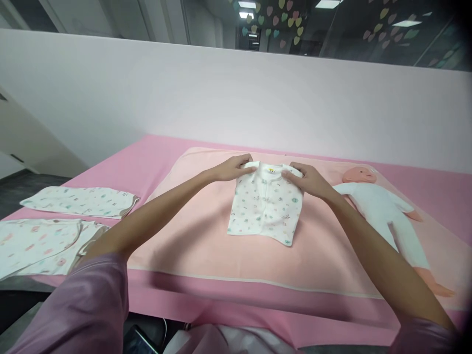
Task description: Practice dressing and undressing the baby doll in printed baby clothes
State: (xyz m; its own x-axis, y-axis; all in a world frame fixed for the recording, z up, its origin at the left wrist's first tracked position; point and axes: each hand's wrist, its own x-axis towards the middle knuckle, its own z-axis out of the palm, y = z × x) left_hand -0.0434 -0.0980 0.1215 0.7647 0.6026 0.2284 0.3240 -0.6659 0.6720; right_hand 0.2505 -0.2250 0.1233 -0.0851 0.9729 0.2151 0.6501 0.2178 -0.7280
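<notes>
A small white baby shirt (265,209) with a coloured print lies folded on a peach blanket (206,246), its sleeves tucked in. My left hand (233,169) grips the shirt's top left corner with curled fingers. At the top right corner, my right hand (309,180) pinches the shoulder edge. Both arms reach forward from pink sleeves.
A baby doll (383,209) in white clothes lies face up on the blanket's right side. Two printed baby garments, a far one (79,201) and a near one (40,246), lie on the pink table (147,157) at the left. A white wall stands behind the table.
</notes>
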